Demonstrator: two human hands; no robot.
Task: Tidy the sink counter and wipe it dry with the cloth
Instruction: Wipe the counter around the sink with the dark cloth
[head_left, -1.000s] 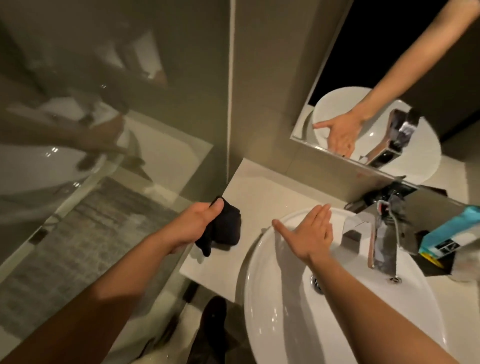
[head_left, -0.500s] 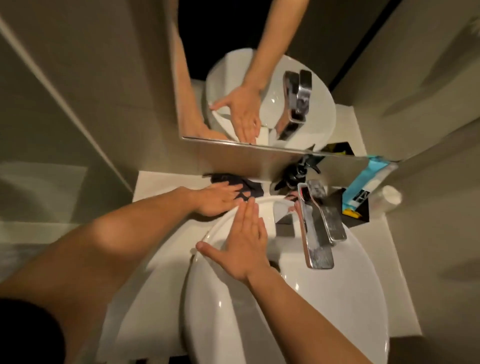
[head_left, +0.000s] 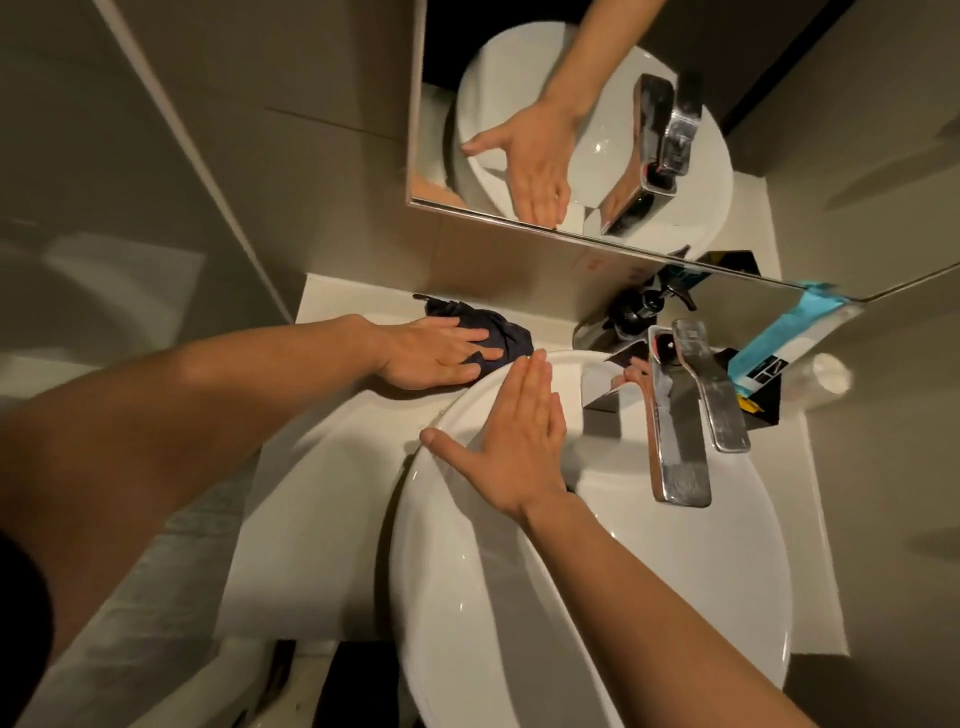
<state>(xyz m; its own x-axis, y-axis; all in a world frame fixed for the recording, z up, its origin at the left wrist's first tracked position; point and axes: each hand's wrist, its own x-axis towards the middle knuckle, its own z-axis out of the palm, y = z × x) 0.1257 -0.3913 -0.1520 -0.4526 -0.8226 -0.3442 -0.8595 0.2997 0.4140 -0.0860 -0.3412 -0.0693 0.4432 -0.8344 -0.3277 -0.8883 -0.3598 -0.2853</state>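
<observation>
My left hand (head_left: 434, 353) lies palm down on the dark navy crumpled cloth (head_left: 493, 327), fingers spread and flattened over it, pressing it onto the white stone counter (head_left: 353, 306). The cloth sits at the back of the counter, just beside the far rim of the basin and close under the wall, with part of it sticking out beyond my fingertips towards the tap.

My right hand (head_left: 511, 441) rests flat on the rim of the round white ceramic basin (head_left: 649, 571), fingers straight and pressed together, thumb stretched out to the side along the rim's edge. It holds nothing. Its fingertips lie near the cloth and the fingers of my left hand, though I cannot tell if they touch.

To the right of that hand, the chrome flat-spouted tap (head_left: 680, 441) reaches out over the bowl, its flat lever handle (head_left: 709, 384) alongside it. Behind the tap's base stands a black pump bottle (head_left: 641, 309). Further right, on the counter's back corner, a white and light blue tube (head_left: 784, 353) leans over a black and yellow packet (head_left: 763, 410), with a pale rounded container (head_left: 826, 376) just beside them; it is too blurred to tell more.

Above the counter, the frameless wall mirror (head_left: 571, 130) reflects the basin, the tap and my right hand.
</observation>
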